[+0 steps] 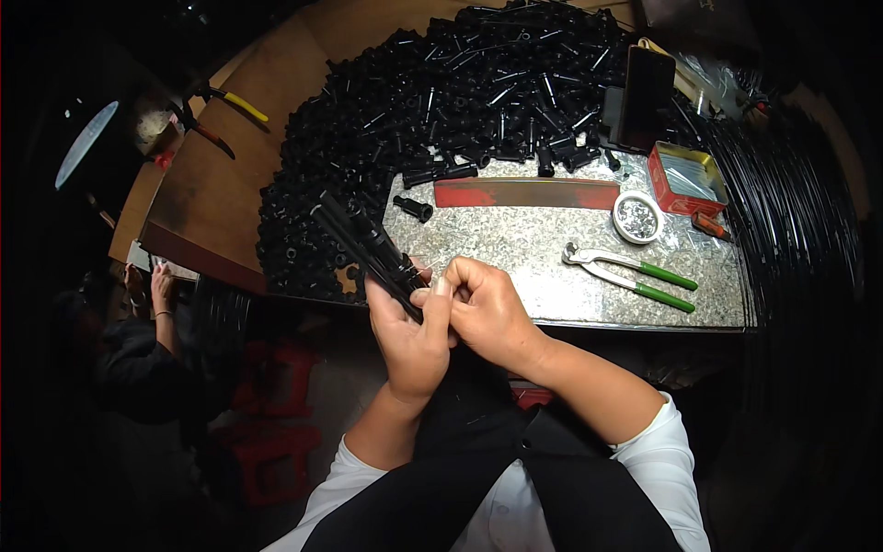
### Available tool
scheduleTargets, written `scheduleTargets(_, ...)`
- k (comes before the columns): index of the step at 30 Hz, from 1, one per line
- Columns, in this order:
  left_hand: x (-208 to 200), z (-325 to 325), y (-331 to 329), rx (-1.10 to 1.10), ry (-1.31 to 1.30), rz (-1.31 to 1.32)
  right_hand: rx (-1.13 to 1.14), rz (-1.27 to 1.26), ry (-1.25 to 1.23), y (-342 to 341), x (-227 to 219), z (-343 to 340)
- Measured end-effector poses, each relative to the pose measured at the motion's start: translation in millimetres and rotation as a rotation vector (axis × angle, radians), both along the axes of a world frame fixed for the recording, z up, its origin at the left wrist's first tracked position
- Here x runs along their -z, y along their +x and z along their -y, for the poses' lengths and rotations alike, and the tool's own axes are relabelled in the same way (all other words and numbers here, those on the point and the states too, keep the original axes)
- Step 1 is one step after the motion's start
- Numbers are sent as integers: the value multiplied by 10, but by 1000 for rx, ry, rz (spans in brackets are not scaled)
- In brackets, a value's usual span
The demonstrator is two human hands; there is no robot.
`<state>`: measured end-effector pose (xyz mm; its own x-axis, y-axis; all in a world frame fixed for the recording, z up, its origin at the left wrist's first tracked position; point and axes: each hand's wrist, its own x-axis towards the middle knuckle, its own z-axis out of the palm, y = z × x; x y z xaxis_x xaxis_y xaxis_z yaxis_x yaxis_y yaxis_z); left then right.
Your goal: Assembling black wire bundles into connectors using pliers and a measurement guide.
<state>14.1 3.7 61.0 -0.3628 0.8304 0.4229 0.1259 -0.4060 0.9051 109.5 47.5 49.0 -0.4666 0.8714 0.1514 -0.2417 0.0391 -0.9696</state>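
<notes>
Both forearms come up from the lower edge in white sleeves and meet just short of the surface point(515, 248). Left hand point(414, 340) stands palm-inward, its fingers wrapped tight around a bundle of black rods point(363, 241) that slants up and to the left over the near edge of the surface. Right hand point(487, 308) curls in from the right, its fingers bent and pressed against the left thumb at the lower end of the bundle; whether it pinches something small there I cannot tell.

Beyond the bundle, a large heap of black tubular parts point(441, 101) covers the far and left part of the surface, and one loose black piece point(413, 208) lies just in front of it. A red flat bar point(526, 193) lies crosswise behind the hands. To the right rest green-handled pincers point(630, 274), a small round white dish point(637, 218) and a red box point(685, 178). Yellow-handled pliers point(230, 99) lie far left on the brown board.
</notes>
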Motion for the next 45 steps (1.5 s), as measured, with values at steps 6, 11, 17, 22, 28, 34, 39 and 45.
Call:
scheduleTargets(6,-232,1,-183,121,-104,16,143,129,393,12,-112,78)
scheduleTargets(11,-279,31,-303,168,-69,-99,48,92,378,97,-155,58)
scheduleTargets(17,-253,32,-316,251,-57,-62,-54,-33,137,96,-80,21)
scheduleTargets(22,-221,35,-297,284,-10,17,-157,-142,-112,74,-41,34)
scheduleTargets(28,-227,72,-283,242,15,-38,-228,-112,-159,101,-15,10)
scheduleTargets(34,-232,98,-263,241,48,-56,-289,-180,-201,106,-40,20)
scheduleTargets(39,-213,117,-250,191,78,-200,-313,-243,-243,124,-78,56)
scheduleTargets(45,-72,77,-128,288,19,-69,-197,-69,-64,375,25,95)
